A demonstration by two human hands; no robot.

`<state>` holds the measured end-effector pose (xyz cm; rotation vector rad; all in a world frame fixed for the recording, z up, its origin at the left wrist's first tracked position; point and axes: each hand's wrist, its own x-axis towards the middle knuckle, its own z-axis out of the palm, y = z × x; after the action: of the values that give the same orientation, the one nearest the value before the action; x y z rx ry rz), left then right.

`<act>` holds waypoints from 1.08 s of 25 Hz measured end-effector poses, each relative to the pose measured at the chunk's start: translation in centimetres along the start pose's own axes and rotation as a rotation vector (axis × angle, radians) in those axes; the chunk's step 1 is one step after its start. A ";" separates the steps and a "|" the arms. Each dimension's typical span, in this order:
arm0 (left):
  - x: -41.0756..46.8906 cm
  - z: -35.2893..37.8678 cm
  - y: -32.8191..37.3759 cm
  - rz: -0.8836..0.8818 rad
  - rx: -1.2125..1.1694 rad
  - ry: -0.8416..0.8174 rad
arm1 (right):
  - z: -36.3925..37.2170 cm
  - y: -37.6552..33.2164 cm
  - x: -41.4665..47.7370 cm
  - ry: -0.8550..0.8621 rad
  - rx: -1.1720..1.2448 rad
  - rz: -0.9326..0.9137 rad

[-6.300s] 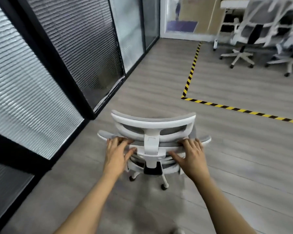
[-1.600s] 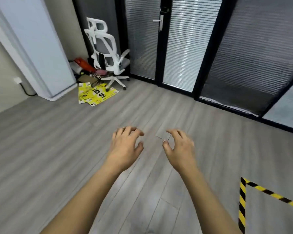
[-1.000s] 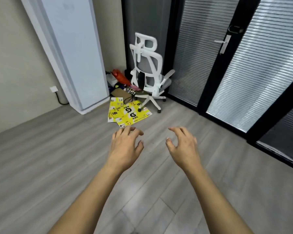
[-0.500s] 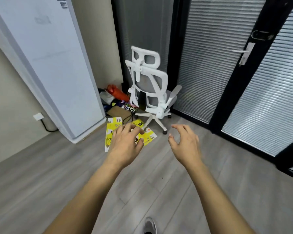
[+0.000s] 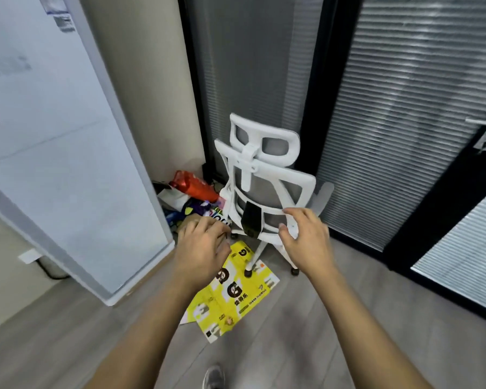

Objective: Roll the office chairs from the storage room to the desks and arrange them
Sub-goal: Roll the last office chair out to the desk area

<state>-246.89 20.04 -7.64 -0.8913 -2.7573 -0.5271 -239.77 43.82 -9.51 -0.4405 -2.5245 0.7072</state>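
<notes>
Hands are out toward a chair [image 5: 267,189] that stands in the corner with its back to the person and the blinds [image 5: 404,136] close behind it. The left hand [image 5: 202,248] hangs short of the chair's left side, fingers loosely bent and holding nothing. The right hand [image 5: 306,242] is spread wide, thumb apart from the fingers, in front of the lower right of the chair's frame; whether it touches yet I cannot tell. So the step looks to be the fetch: getting a grip before any rolling starts. Next both hands would need to close on the white frame at either side of the chair's back, then draw it out of the corner and turn it toward the desks. Care seems called for below: one caster [image 5: 247,272] appears to stand on the yellow sheets [image 5: 233,299] in front of the chair, which may drag along, and clutter [image 5: 191,197] lies just left of its base, with a tall white cabinet [image 5: 68,164] further left narrowing the way out.
</notes>
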 end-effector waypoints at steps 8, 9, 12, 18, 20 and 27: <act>25.0 6.7 -10.4 0.115 -0.106 -0.085 | 8.5 3.0 17.2 0.072 -0.119 0.239; 27.5 7.7 -11.0 0.136 -0.113 -0.101 | 9.2 3.8 18.8 0.091 -0.119 0.270; 34.7 10.9 -12.5 0.176 -0.074 -0.143 | 12.1 6.8 24.4 0.075 -0.112 0.339; 44.2 18.0 -17.3 0.159 -0.036 -0.253 | 17.3 11.6 31.0 -0.094 -0.225 0.367; 45.4 19.1 -18.4 0.184 -0.039 -0.242 | 17.5 11.8 30.5 -0.031 -0.185 0.360; 43.2 20.1 -19.6 0.401 -0.141 -0.113 | 17.4 8.3 24.3 0.095 -0.251 0.485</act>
<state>-294.65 35.80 -18.91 -1.5039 -2.5533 -0.6140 -267.73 53.84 -18.44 -1.1722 -2.4408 0.5165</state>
